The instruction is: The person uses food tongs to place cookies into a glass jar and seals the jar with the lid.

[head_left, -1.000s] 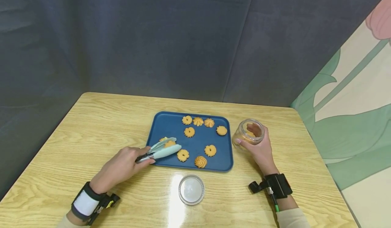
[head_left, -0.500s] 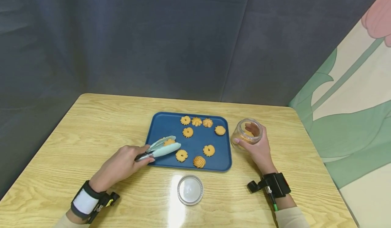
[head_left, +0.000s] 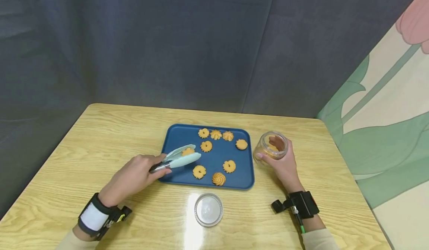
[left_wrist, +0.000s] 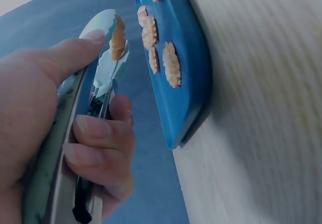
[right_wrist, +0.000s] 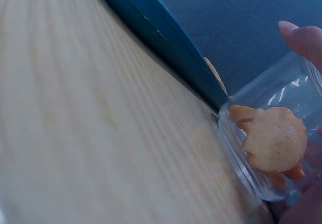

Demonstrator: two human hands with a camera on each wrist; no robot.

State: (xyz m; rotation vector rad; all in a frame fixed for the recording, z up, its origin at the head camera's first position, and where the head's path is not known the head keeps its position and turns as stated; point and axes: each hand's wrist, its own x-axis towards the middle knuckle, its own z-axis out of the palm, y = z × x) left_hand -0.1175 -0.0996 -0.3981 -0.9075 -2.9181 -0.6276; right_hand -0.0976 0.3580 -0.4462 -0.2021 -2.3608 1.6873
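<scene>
My left hand (head_left: pixel 135 175) grips a pair of tongs (head_left: pixel 182 160) with pale mint tips over the left part of a blue tray (head_left: pixel 218 157). Between the tips is a golden cookie (left_wrist: pixel 117 39), raised off the tray in the left wrist view. On the right, my right hand (head_left: pixel 285 168) holds a clear glass jar (head_left: pixel 262 152) round its side, thumb on the near side. The jar is uncapped, stands close beside the tray's right edge and leans slightly. Several cookies lie inside it, one flat scalloped cookie (right_wrist: pixel 275 139) showing plainly in the right wrist view.
Several more cookies are spread over the tray, among them a swirled cookie (head_left: pixel 219 179) at the near edge and a ring-shaped cookie (head_left: pixel 199 172). A round clear lid (head_left: pixel 208 210) lies on the wooden table (head_left: pixel 127 131) in front of the tray. A dark curtain (head_left: pixel 174 49) hangs behind.
The tongs have risen with the cookie between their tips and shifted slightly right and away from me. My right hand and the jar have stayed in place.
</scene>
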